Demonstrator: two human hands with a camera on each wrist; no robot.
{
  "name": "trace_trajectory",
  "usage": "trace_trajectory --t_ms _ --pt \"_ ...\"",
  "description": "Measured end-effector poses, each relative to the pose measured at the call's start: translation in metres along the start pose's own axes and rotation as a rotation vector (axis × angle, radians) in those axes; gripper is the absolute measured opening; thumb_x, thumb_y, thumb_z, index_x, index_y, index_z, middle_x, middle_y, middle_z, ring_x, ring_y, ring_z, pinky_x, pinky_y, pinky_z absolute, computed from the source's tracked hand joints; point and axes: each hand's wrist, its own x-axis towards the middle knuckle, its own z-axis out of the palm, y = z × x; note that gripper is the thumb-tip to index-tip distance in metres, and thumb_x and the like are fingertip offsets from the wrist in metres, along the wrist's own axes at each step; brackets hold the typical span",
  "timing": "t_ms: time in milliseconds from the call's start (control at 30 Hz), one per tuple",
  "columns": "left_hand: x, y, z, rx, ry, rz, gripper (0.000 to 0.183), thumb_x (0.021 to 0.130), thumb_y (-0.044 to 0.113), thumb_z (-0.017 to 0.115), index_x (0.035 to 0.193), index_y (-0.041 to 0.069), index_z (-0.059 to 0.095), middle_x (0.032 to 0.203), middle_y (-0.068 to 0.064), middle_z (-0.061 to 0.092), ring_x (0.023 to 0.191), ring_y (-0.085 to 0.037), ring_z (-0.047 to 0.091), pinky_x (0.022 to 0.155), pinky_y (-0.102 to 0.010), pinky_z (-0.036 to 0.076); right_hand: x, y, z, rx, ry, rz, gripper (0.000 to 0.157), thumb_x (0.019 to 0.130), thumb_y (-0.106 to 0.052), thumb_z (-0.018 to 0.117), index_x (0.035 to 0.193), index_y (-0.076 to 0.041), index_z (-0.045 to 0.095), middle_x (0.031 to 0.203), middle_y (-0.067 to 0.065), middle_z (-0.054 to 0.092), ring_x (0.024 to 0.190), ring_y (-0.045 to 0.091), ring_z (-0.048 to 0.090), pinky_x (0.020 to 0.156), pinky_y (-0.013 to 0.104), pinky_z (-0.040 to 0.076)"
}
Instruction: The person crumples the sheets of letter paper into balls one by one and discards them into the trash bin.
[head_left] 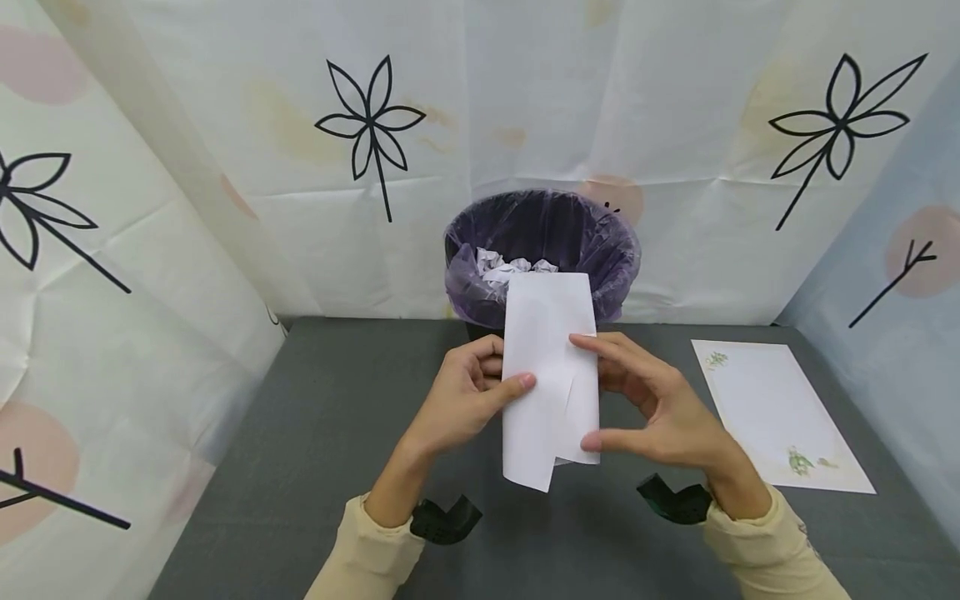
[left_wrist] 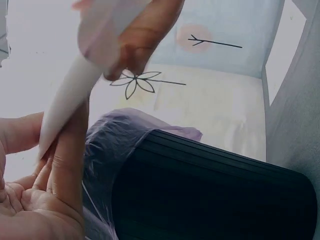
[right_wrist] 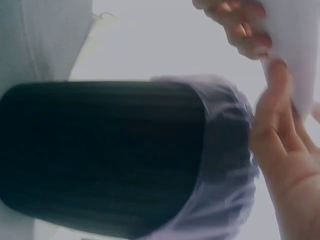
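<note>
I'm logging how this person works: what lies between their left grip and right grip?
Folded white paper lies between the left grip and the right grip, both touching it; the head view shows this.

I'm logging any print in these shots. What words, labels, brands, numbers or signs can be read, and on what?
None: no readable text in any view.
Held paper: no lettering visible.
Flat sheet: small green pictures, too small to make out; no words seen.
Bin and purple liner: no label visible.
Backdrop: plant drawings, no lettering.
</note>
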Motion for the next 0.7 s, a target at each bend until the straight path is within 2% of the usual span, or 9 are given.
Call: trace_trajectory --t_ms 100,233,367,500,700 --pt "-0.001 0.002 -0.002 -0.044 -0.023 0.004 0.021 0.095 -0.009 0.062 0.113 -0.013 0.053 0.106 -0.032 0.069 0.083 -0.023 0.074 0.07 -0.04 0.061 -0.005 0.001 -0.008 -0.016 -0.099 -0.024 0.107 0.061 0.003 0.096 0.149 0.013 0.036 0.14 0.017 0.049 0.104 0.021 0.06 0.086 0.027 0.053" --pt "-0.001 0.003 -0.003 -0.073 -0.07 0.019 0.023 0.097 -0.008 0.059 0.116 -0.011 0.047 0.107 -0.036 0.067 0.085 -0.027 0.074 0.072 -0.048 0.061 -0.007 0.003 -0.011 -0.062 -0.115 -0.083 0.107 0.063 -0.011 0.098 0.146 0.016 0.037 0.133 0.016 0.054 0.097 0.02 0.059 0.085 0.027 0.051" --pt "0.0 0.002 -0.003 -0.073 -0.095 0.023 0.03 0.099 -0.004 0.059 0.125 -0.007 0.045 0.108 -0.036 0.067 0.087 -0.031 0.074 0.072 -0.05 0.061 -0.006 0.004 -0.008 -0.097 -0.056 -0.151 0.099 0.066 -0.018 0.097 0.14 0.02 0.044 0.127 0.019 0.059 0.097 0.02 0.059 0.084 0.025 0.053" --pt "0.001 -0.001 -0.001 -0.071 -0.099 0.038 0.036 0.099 -0.005 0.059 0.132 -0.005 0.045 0.11 -0.035 0.067 0.089 -0.034 0.074 0.072 -0.049 0.061 -0.005 0.005 -0.004 -0.079 0.014 -0.204 0.091 0.068 -0.019 0.097 0.134 0.023 0.049 0.123 0.022 0.062 0.103 0.021 0.06 0.087 0.025 0.054" --pt "0.002 -0.003 0.005 -0.062 -0.077 0.047 0.04 0.096 -0.009 0.061 0.135 -0.011 0.051 0.114 -0.034 0.067 0.091 -0.037 0.073 0.072 -0.049 0.061 -0.003 0.004 0.003 -0.044 0.126 -0.195 0.07 0.072 -0.014 0.095 0.122 0.02 0.061 0.116 0.024 0.065 0.108 0.023 0.064 0.093 0.029 0.055"
